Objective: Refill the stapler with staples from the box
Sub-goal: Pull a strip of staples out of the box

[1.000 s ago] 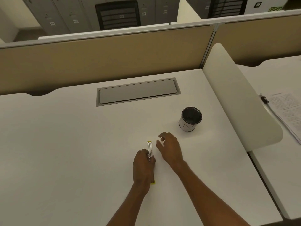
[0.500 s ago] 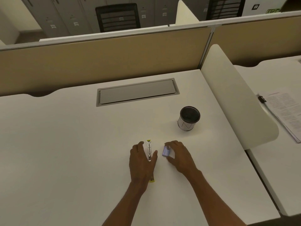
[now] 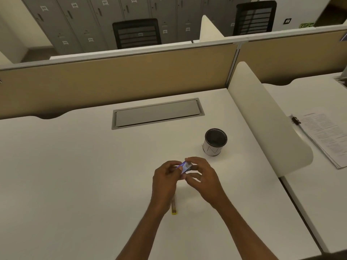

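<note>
A small blue staple box (image 3: 185,167) is held above the desk between both hands. My right hand (image 3: 203,178) grips its right side with fingers curled around it. My left hand (image 3: 165,182) pinches its left end with thumb and fingertips. The stapler (image 3: 174,208), slim with a yellow end, lies on the white desk under my left wrist; only its near end shows, the rest is hidden by the hand.
A black-rimmed white cup (image 3: 215,142) stands to the right behind my hands. A grey cable hatch (image 3: 157,113) is set in the desk further back. A white curved divider (image 3: 266,117) bounds the right side, with clipped papers (image 3: 326,136) beyond it.
My right hand lifted the staple box off the desk. My left hand let go of the stapler and came up to the box, so both hands now hold it.
</note>
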Motion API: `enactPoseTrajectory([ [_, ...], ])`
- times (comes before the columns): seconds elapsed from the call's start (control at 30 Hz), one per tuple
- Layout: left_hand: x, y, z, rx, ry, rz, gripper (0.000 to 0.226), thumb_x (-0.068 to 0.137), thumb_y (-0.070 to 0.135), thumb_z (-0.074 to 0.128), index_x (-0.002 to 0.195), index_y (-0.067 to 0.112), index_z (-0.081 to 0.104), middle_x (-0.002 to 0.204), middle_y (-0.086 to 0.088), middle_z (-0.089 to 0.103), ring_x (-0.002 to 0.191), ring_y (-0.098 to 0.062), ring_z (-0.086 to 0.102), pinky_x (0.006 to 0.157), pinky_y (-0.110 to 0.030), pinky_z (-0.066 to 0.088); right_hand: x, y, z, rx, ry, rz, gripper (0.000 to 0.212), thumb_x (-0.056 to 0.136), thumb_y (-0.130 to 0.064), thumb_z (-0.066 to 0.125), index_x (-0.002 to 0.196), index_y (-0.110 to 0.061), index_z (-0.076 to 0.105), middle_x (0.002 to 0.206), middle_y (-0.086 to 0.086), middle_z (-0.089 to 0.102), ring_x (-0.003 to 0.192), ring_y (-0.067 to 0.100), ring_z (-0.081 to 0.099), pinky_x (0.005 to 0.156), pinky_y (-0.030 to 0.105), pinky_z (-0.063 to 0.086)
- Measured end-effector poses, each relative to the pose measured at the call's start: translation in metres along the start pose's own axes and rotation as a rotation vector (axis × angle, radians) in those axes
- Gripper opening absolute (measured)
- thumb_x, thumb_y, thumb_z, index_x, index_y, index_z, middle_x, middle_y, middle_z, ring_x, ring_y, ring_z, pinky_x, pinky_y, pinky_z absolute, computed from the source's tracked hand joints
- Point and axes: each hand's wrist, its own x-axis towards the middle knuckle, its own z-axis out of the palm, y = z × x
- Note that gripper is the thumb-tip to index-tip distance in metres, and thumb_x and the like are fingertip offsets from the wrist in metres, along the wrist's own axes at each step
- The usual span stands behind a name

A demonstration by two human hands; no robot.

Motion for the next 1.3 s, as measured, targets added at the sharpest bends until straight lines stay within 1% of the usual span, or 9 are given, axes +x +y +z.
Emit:
enactPoseTrajectory([
  [0.07, -0.001, 0.005, -0.006, -0.081, -0.035, -0.030, 0.014, 0.095, 0.014, 0.071, 0.103, 0.020, 0.080, 0.096, 0.002, 0.082, 0.084, -0.020, 0.079, 0.089, -0.045, 0.063, 0.000, -0.009, -0.007, 0.060, -0.027, 0.080, 0.049, 0.091, -0.001, 0.068, 0.133, -0.026, 0.062, 0.120, -0.007, 0.073, 0.104, 0.009, 0.073, 0.083, 0.015, 0.057],
  [0.17, -0.003, 0.007, -0.013, -0.130, -0.009, -0.063, 0.015, 0.093, 0.016, 0.075, 0.108, 0.015, 0.074, 0.093, -0.006, 0.083, 0.082, -0.023, 0.079, 0.090, -0.049, 0.063, 0.000, -0.017, -0.012, 0.116, -0.022, 0.111, 0.041, 0.096, -0.001, 0.062, 0.128, -0.024, 0.067, 0.116, -0.007, 0.077, 0.099, 0.015, 0.076, 0.081, 0.019, 0.059],
  [0.3, -0.010, 0.010, -0.014, -0.149, 0.096, -0.065, 0.020, 0.088, 0.016, 0.080, 0.091, 0.001, 0.067, 0.081, -0.011, 0.081, 0.078, -0.029, 0.080, 0.085, -0.046, 0.064, -0.005, -0.021, -0.007, 0.157, -0.014, 0.126, 0.033, 0.095, -0.003, 0.066, 0.122, -0.020, 0.071, 0.109, -0.005, 0.080, 0.097, 0.015, 0.078, 0.078, 0.019, 0.059],
  [0.43, -0.016, 0.009, -0.016, -0.159, 0.109, -0.059, 0.019, 0.087, 0.016, 0.082, 0.089, 0.002, 0.069, 0.085, -0.012, 0.081, 0.077, -0.029, 0.080, 0.079, -0.043, 0.066, -0.012, -0.021, -0.004, 0.182, -0.011, 0.130, 0.031, 0.093, -0.004, 0.069, 0.117, -0.023, 0.073, 0.106, -0.010, 0.080, 0.098, 0.013, 0.077, 0.079, 0.016, 0.058],
  [0.8, -0.028, 0.003, -0.019, -0.321, 0.131, -0.090, 0.008, 0.090, 0.009, 0.076, 0.092, 0.004, 0.083, 0.089, -0.014, 0.082, 0.079, -0.024, 0.079, 0.086, -0.038, 0.062, -0.022, -0.023, -0.012, 0.255, -0.034, 0.150, 0.033, 0.093, -0.002, 0.069, 0.123, -0.014, 0.072, 0.115, 0.002, 0.079, 0.104, 0.022, 0.076, 0.096, 0.030, 0.058],
  [0.97, -0.030, -0.001, -0.020, -0.385, 0.125, -0.127, 0.010, 0.092, 0.007, 0.074, 0.092, 0.004, 0.083, 0.093, -0.016, 0.082, 0.083, -0.025, 0.078, 0.083, -0.033, 0.061, -0.025, -0.024, -0.015, 0.185, -0.029, 0.135, 0.032, 0.090, -0.005, 0.074, 0.118, -0.018, 0.075, 0.111, -0.004, 0.079, 0.106, 0.013, 0.075, 0.094, 0.027, 0.058],
  [1.1, -0.032, -0.004, -0.018, -0.396, 0.168, -0.138, 0.010, 0.092, 0.007, 0.074, 0.091, 0.001, 0.081, 0.093, -0.018, 0.081, 0.078, -0.024, 0.077, 0.085, -0.038, 0.062, -0.028, -0.023, -0.015, 0.200, 0.001, 0.135, 0.031, 0.090, -0.002, 0.071, 0.117, -0.016, 0.075, 0.107, -0.001, 0.080, 0.101, 0.016, 0.077, 0.092, 0.026, 0.058],
  [1.2, -0.033, -0.005, -0.017, -0.435, 0.170, -0.146, 0.011, 0.091, 0.005, 0.075, 0.088, -0.004, 0.069, 0.091, -0.022, 0.077, 0.074, -0.025, 0.077, 0.079, -0.037, 0.063, -0.029, -0.022, -0.017, 0.204, 0.007, 0.136, 0.032, 0.090, 0.000, 0.070, 0.118, -0.015, 0.075, 0.107, 0.002, 0.080, 0.101, 0.018, 0.077, 0.093, 0.027, 0.059],
  [1.3, -0.033, -0.005, -0.018, -0.523, 0.109, -0.192, 0.014, 0.094, 0.005, 0.071, 0.102, 0.000, 0.061, 0.093, -0.021, 0.076, 0.079, -0.030, 0.076, 0.074, -0.037, 0.064, -0.029, -0.021, -0.019, 0.185, 0.002, 0.137, 0.032, 0.091, 0.002, 0.068, 0.117, -0.016, 0.075, 0.109, 0.002, 0.080, 0.102, 0.019, 0.077, 0.093, 0.029, 0.059],
])
